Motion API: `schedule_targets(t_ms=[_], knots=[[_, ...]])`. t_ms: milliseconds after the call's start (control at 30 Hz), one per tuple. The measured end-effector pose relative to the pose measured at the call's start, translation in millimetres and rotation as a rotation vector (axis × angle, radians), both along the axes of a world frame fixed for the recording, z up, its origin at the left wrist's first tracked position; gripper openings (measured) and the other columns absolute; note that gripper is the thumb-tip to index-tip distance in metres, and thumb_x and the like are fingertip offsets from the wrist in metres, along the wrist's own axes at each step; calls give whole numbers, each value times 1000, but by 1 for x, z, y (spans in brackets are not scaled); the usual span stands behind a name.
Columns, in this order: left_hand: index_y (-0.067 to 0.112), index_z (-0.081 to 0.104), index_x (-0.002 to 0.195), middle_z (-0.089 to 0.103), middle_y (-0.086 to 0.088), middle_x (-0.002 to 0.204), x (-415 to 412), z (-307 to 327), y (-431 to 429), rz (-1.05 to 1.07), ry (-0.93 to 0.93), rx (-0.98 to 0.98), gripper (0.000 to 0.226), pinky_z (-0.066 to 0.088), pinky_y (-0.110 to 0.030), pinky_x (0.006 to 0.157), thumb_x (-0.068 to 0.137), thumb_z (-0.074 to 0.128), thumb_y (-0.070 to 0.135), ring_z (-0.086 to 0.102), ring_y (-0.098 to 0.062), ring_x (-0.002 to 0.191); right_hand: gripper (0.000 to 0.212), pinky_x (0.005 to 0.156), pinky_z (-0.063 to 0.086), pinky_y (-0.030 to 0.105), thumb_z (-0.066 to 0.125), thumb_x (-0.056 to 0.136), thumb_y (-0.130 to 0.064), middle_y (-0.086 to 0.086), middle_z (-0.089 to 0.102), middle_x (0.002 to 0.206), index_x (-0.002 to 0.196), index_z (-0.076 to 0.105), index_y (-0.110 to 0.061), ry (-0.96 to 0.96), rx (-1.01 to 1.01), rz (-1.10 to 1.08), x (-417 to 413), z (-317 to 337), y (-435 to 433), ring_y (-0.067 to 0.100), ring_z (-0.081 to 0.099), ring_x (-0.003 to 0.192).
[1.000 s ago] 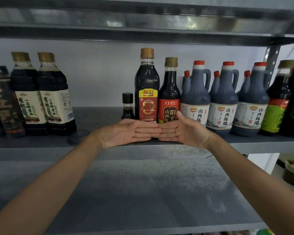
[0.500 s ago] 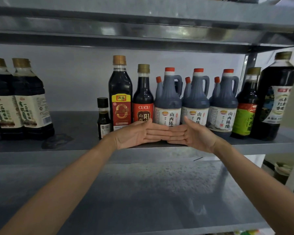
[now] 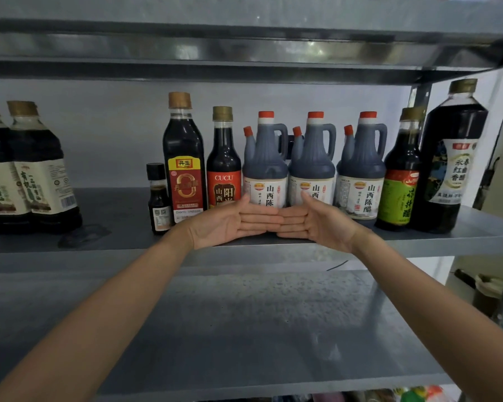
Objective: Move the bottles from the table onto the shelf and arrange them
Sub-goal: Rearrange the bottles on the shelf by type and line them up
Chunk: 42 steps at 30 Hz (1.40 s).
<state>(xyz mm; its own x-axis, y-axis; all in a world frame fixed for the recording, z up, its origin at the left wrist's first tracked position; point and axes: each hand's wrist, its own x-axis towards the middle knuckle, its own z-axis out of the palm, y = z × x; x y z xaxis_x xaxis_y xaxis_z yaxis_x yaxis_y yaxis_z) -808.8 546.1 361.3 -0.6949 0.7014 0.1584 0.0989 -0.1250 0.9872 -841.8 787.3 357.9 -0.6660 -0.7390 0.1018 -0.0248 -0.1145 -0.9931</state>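
Bottles sit on the shelf, none in hand: left hand and right hand, each grip apart and flat, fingertips meeting, form a straightedge along the front edge. Behind it three jugs stand upright, touching; likely squaring the row.

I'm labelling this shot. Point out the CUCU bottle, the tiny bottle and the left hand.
CUCU bottle (image 3: 223, 179), head view, red label.
tiny bottle (image 3: 158, 198), head view, dark body.
left hand (image 3: 228, 226), head view, palm.
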Motion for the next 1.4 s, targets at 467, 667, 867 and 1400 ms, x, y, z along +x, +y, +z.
schedule_targets(t_ms=[467, 667, 867, 1400], knots=[[2, 46, 136, 49, -18, 140, -28, -2, 91, -5, -27, 22, 55, 36, -33, 110, 96, 40, 40, 45, -27, 132, 70, 98, 49, 35, 36, 87, -58, 19, 63, 122, 123, 59, -2, 55, 43, -159, -22, -1, 84, 28, 58, 118], [0, 42, 139, 47, -19, 142, -31, -2, 97, 34, -33, 20, 57, 35, -34, 110, 96, 39, 38, 44, -27, 133, 67, 99, 47, 36, 34, 89, -55, 20, 63, 122, 120, 61, -2, 54, 48, -160, -29, 1, 86, 29, 59, 116], [6, 53, 132, 55, -17, 135, -30, 1, 122, 29, 63, -13, 60, 43, -33, 103, 93, 41, 49, 50, -28, 128, 62, 98, 48, 35, 35, 90, -55, 17, 62, 124, 116, 65, -7, 87, 12, -90, -20, -3, 117, 28, 58, 119], [2, 47, 136, 55, -16, 135, -58, -4, 216, 99, 47, -11, 71, 36, -33, 110, 94, 28, 56, 51, -21, 128, 71, 96, 50, 32, 37, 87, -58, 17, 64, 121, 123, 57, 0, 96, 51, -293, -37, -1, 195, 25, 61, 115]])
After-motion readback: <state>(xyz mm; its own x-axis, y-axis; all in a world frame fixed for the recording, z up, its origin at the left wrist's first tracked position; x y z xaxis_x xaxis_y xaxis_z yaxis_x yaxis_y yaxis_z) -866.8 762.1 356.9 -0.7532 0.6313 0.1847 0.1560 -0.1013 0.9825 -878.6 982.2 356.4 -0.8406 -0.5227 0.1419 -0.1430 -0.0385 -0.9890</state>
